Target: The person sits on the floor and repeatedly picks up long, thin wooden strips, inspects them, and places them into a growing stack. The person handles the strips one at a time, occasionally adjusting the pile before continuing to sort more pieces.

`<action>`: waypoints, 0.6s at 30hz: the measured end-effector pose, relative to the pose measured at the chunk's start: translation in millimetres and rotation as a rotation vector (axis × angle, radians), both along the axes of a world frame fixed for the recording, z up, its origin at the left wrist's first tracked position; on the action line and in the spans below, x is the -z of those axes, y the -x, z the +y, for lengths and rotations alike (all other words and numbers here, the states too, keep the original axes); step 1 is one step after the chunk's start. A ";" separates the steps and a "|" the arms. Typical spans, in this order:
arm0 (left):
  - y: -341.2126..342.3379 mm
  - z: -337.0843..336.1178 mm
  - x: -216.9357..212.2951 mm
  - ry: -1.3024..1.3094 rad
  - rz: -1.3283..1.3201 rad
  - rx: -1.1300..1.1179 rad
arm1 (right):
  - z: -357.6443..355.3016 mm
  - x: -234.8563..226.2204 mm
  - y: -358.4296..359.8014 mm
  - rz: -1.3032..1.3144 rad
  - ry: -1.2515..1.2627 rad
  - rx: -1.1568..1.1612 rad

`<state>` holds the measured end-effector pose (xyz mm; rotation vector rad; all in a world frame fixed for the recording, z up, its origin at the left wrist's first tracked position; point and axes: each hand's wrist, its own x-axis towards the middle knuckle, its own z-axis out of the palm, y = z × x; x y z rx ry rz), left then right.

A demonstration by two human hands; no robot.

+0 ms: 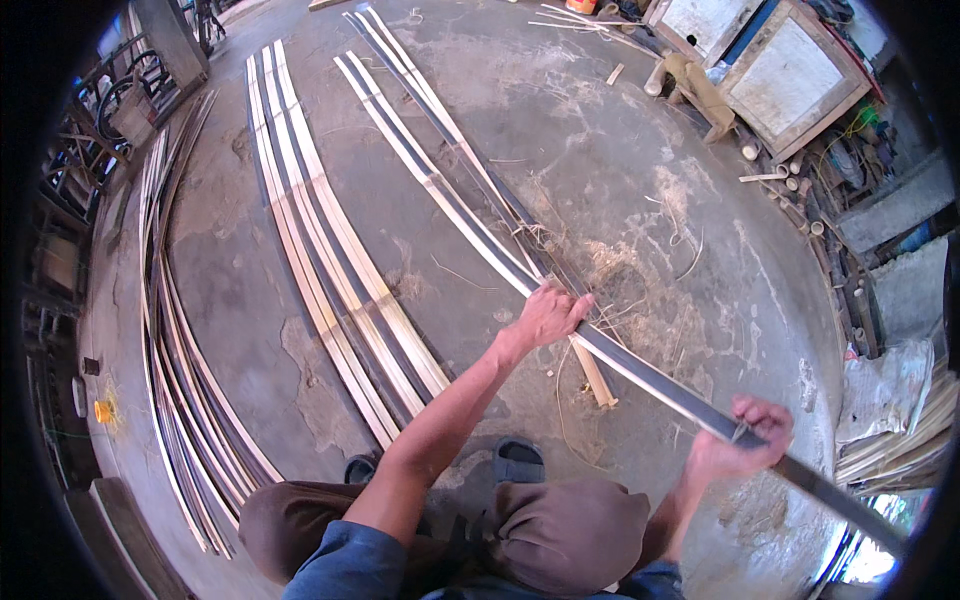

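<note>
A long bamboo strip (pixel 650 378), dark on one face and pale along its edge, runs slantwise from the upper middle to the lower right. My left hand (pixel 548 315) is closed over it near the middle of the view. Farther along, my right hand (pixel 745 442) is wrapped round the same strip with curled fingers. Something thin and light shows by the right fingers, too small to name. Just beyond my left hand, more strips (pixel 450 130) lie alongside on the floor. A short pale bamboo piece (pixel 593 372) lies under the held strip.
Rows of pale and dark strips (pixel 320 220) lie on the concrete floor (pixel 700 250) to the left. A looser bundle (pixel 175 330) stretches at far left. Shavings (pixel 615 275) are scattered past my left hand. A framed white panel (pixel 795 80) leans at the upper right.
</note>
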<state>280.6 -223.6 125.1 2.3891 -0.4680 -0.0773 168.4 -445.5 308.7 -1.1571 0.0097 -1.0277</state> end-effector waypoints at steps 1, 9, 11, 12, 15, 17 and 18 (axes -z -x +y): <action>1.6 -6.6 9.1 0.059 0.046 -0.012 | 5.1 -7.9 -13.2 -0.013 0.063 -0.056; 4.3 -6.0 65.1 0.108 0.166 -0.098 | 97.8 -37.3 -114.1 0.158 0.209 -0.248; -0.1 -24.9 46.7 0.202 0.305 -0.056 | 91.4 -29.4 -128.0 0.210 0.386 -0.187; 2.7 -13.7 68.2 0.170 0.178 -0.052 | 108.9 -30.6 -130.7 0.220 0.444 -0.200; 14.5 -3.5 98.1 0.169 -0.054 -0.222 | 147.4 -28.7 -126.0 0.157 0.602 -0.223; 2.3 -4.9 75.4 0.188 0.080 -0.109 | 115.7 -28.2 -130.8 0.160 0.577 -0.121; -3.1 -16.3 49.0 0.127 0.023 -0.107 | 72.3 -25.4 -131.9 0.159 0.408 -0.053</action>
